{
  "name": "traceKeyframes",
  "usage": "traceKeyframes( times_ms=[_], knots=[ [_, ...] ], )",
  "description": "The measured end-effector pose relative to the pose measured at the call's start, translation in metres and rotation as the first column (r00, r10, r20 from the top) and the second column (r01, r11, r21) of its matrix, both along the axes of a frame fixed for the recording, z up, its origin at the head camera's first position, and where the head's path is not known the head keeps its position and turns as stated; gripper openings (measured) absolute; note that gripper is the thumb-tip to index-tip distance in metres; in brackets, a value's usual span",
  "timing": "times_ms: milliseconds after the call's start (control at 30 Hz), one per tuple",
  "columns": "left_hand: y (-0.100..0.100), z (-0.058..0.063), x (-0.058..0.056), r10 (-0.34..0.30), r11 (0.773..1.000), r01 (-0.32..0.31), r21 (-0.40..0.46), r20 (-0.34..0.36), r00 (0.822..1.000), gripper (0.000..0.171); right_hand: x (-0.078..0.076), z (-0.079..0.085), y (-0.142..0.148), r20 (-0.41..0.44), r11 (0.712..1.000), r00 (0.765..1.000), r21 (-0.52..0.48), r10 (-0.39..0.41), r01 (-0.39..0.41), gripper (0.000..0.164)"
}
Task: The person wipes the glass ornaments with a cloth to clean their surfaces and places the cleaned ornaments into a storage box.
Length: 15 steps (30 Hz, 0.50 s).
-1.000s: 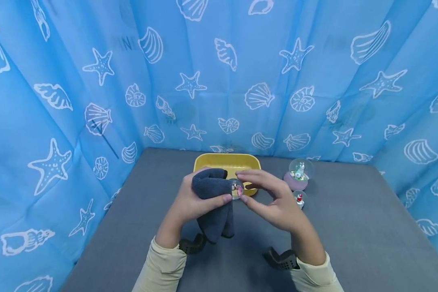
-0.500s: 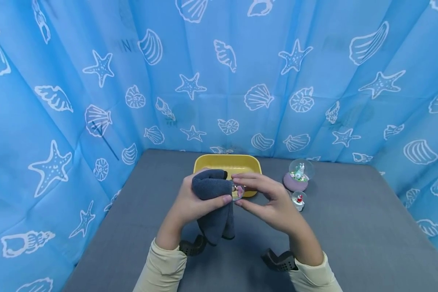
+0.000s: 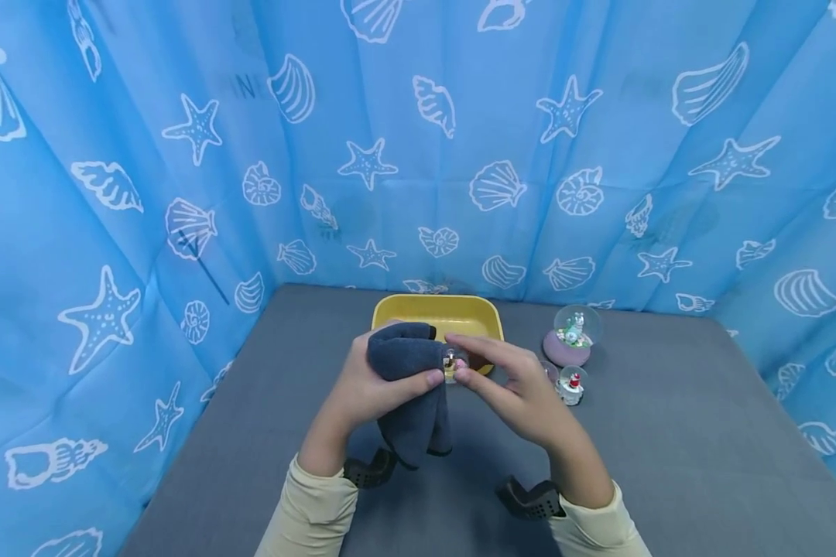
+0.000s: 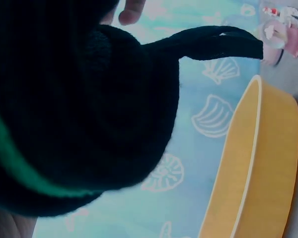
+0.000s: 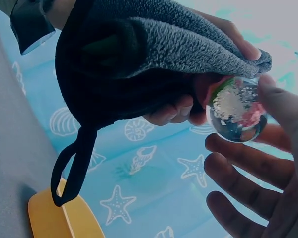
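A small clear snow globe [image 5: 238, 109] with pink and white pieces inside is held up between the two hands. My left hand [image 3: 362, 387] grips a folded dark blue-grey cloth [image 3: 406, 362] against the globe's base, its thumb on the near side. Most of the base is hidden in the cloth. From the other side, my right hand [image 3: 519, 383] pinches the clear ball between thumb and index finger, while its other fingers spread below it in the right wrist view. A hanging loop [image 5: 72, 173] trails from the cloth.
Behind the hands stands a yellow tray [image 3: 489, 313] on the grey table [image 3: 697, 433]. Right of it sit a larger snow globe on a purple base [image 3: 566, 350], a small lighthouse globe [image 3: 571, 387] and another small globe [image 3: 549, 371]. A blue shell-patterned curtain [image 3: 390, 193] surrounds the table.
The right hand has shifted slightly left and its fingers have closed in around the globe, which appears turned. More of the small globes shows behind it. The left hand and cloth stay almost still.
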<state>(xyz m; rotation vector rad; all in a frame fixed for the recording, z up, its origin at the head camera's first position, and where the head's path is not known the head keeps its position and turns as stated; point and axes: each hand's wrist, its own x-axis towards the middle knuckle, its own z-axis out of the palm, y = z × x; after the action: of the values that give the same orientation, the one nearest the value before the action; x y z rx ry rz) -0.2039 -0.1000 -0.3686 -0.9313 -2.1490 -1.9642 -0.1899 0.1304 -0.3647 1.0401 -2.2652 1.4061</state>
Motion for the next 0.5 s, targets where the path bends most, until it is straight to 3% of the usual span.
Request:
traceKeyframes(
  times_ms=[200, 500],
  knots=[
    [0.0032, 0.0013, -0.0025, -0.022, 1.000, 0.022, 0.009, -0.016, 1.000, 0.039, -0.0025, 0.0024, 0.0004, 0.018, 1.000, 0.999, -0.013, -0.026, 0.027, 0.032],
    [0.0007, -0.0027, -0.0025, -0.011, 1.000, 0.011, 0.004, -0.041, 0.999, 0.044, -0.0002, -0.0007, 0.0003, 0.069, 1.000, 0.997, -0.021, -0.020, 0.022, 0.033]
  ],
)
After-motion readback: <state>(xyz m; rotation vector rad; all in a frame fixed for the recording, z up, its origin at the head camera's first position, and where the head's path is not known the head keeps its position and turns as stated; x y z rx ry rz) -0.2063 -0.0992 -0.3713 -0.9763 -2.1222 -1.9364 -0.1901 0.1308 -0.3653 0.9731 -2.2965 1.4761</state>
